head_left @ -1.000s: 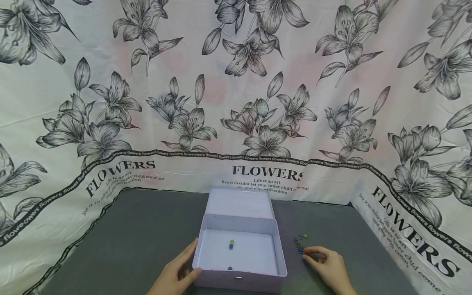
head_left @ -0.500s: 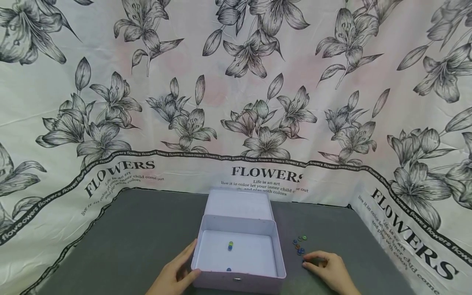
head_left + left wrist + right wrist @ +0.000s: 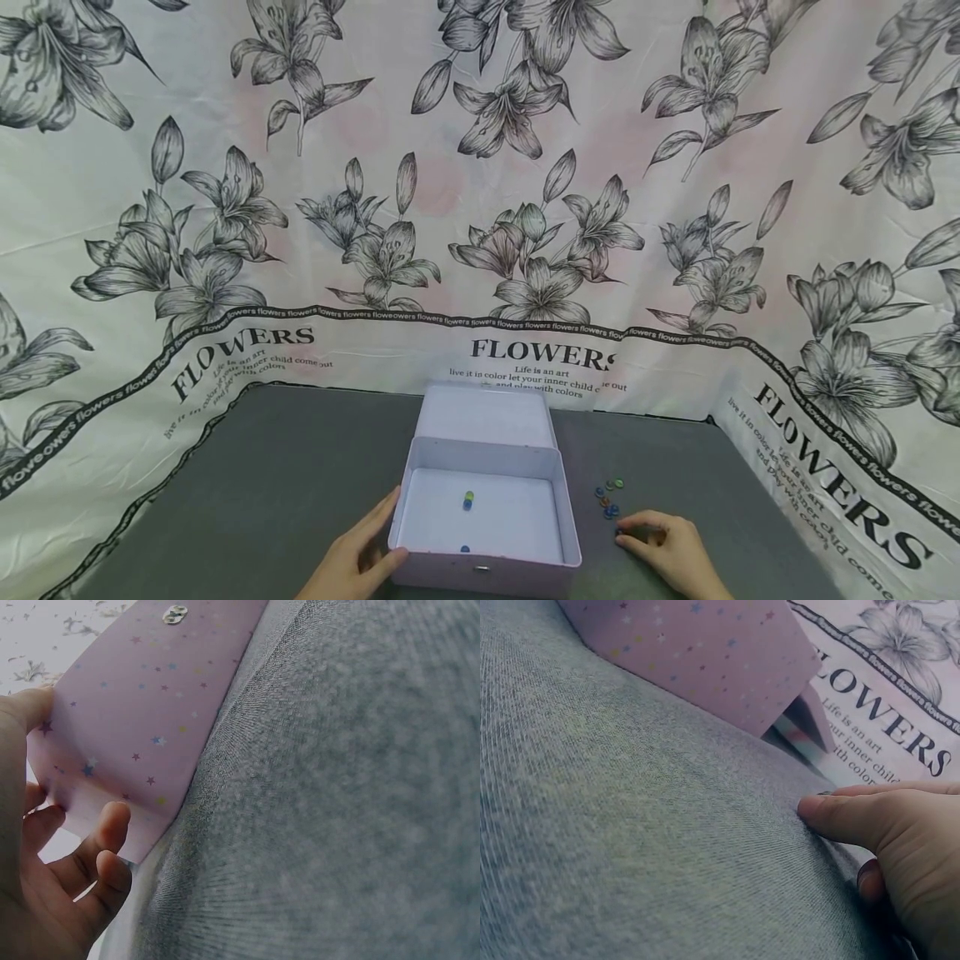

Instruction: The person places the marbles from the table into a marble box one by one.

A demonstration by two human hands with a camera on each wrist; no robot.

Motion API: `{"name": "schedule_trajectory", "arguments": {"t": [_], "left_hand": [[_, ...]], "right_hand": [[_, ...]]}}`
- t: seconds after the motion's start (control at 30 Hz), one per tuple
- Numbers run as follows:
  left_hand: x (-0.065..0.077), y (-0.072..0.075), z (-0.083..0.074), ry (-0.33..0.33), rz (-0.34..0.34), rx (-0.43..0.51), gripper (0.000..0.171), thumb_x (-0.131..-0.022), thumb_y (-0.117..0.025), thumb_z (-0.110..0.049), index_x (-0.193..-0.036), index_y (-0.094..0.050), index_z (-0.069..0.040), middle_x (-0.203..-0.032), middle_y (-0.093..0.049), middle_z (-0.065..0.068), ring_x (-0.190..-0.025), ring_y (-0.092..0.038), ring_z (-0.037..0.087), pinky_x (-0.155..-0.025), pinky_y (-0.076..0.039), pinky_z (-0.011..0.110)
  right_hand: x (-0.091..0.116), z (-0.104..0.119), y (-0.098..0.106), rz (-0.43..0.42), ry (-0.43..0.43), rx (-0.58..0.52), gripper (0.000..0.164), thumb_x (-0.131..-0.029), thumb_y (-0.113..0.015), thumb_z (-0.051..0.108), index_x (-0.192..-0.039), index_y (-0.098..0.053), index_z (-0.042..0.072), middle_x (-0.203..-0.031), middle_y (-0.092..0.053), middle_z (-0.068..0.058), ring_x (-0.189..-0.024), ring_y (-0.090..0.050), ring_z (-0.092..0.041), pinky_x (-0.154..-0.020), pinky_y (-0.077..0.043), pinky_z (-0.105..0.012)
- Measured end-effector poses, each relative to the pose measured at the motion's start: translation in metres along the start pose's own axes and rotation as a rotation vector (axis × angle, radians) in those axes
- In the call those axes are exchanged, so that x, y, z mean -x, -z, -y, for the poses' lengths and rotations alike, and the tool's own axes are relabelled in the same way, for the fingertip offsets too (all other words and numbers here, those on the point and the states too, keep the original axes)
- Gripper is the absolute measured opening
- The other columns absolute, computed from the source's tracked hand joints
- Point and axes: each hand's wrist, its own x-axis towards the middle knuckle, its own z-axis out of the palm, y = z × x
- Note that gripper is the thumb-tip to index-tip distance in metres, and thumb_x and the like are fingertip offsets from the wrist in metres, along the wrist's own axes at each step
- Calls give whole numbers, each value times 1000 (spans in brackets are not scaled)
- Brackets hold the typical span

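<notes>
An open lilac metal box [image 3: 487, 575] with a white inside and small stars on its outer walls stands on the grey table. My left hand [image 3: 352, 546] grips its front left corner, thumb at the front rim and fingers along the left wall. Inside lie a green marble [image 3: 469, 495] and two blue ones. To the right of the box, my right hand [image 3: 667, 546] pinches a dark blue marble [image 3: 618, 531] between thumb and index finger, low over the cloth; the fingertips mostly hide it. Just beyond is a loose group of several marbles [image 3: 604, 502], blue, green and orange-brown.
The box's lid [image 3: 486, 415] is folded back behind it, leaning toward the rear. A white floral fabric [image 3: 525, 358] with printed lettering surrounds the grey cloth-covered table [image 3: 300, 467] at the back and both sides.
My right hand has drawn slightly back toward me from the marble group, to the nearest blue marble. Over the last half second it stays nearly still. My left hand keeps its hold on the box.
</notes>
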Motion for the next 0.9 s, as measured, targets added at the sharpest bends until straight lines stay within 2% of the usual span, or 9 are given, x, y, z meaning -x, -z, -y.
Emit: {"name": "schedule_trajectory", "arguments": {"t": [0.17, 0.37, 0.5, 0.7, 0.83, 0.9], "left_hand": [[0, 0, 2, -5, -2, 3, 75, -101, -74, -31, -165, -39, -10, -167, -41, 20, -60, -43, -1, -55, -42, 20], [0, -1, 2, -5, 5, 12, 76, -101, -74, -32, -164, -38, -8, -166, -40, 22, -60, -42, 0, -55, -42, 20], [-1, 0, 1, -10, 5, 15, 76, -101, -74, -31, -164, -39, -8, -166, -40, 23, -60, -42, -1, -55, -42, 20], [0, 1, 1, 8, 0, 21, 77, -101, -75, -32, -165, -38, -10, -167, -39, 22, -60, -41, 0, -54, -42, 20], [-1, 0, 2, 17, 11, 30, 78, -101, -73, -35, -166, -36, -11, -168, -37, 22, -60, -40, 1, -54, -41, 21], [-1, -1, 3, 15, 17, 36, 79, -102, -73, -35, -166, -35, -10, -168, -36, 23, -60, -40, 1, -54, -42, 21]], "right_hand": [[1, -2, -2, -30, 50, -5, 21, -78, -94, 13, -90, -82, 26, -52, -47, 14, -43, -31, 3, -39, -31, -21], [1, 2, -2, -42, -9, -24, 18, -80, -93, 16, -91, -83, 24, -48, -45, 11, -41, -30, 3, -40, -30, -21], [0, 8, -1, -44, -51, -42, 15, -82, -92, 18, -94, -83, 22, -52, -56, 10, -39, -30, 3, -40, -31, -21], [-8, 18, -3, -28, -103, -79, 13, -85, -90, 23, -96, -83, 22, -51, -54, 7, -38, -31, 2, -42, -32, -21], [-13, 25, -2, -50, -99, -98, 13, -86, -90, 21, -97, -84, 19, -66, -71, 6, -40, -36, -1, -43, -35, -23], [-16, 28, -2, -67, -91, -104, 13, -86, -89, 21, -97, -84, 18, -67, -72, 4, -40, -35, 0, -43, -35, -23]]}}
